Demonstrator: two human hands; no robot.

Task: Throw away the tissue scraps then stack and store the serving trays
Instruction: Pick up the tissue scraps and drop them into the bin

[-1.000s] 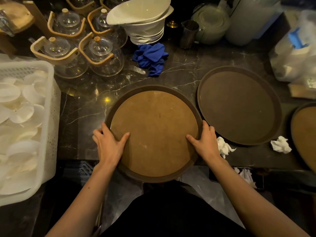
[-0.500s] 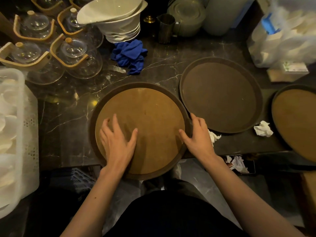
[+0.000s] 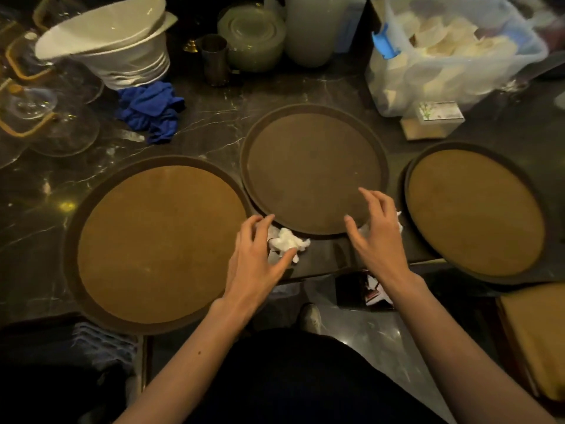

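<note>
Surface: dark marbled counter [image 3: 214, 123].
Trays: three round, flat on it; left tray [image 3: 159, 243], middle tray [image 3: 312, 169], right tray [image 3: 474, 212].
Tissue scrap [image 3: 287, 241]: at front edge, between left and middle trays.
Rear: blue cloth [image 3: 151, 110], stacked white bowls [image 3: 122, 53], clear plastic bin [image 3: 452, 53].

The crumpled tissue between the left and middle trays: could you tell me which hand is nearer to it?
Left. The left hand is closing around the tissue scrap; the right hand hovers apart, over the middle tray edge.

Both forearms are bare, no sleeves, watch or rings showing; a dark garment [image 3: 293, 387] covers the torso below.
</note>
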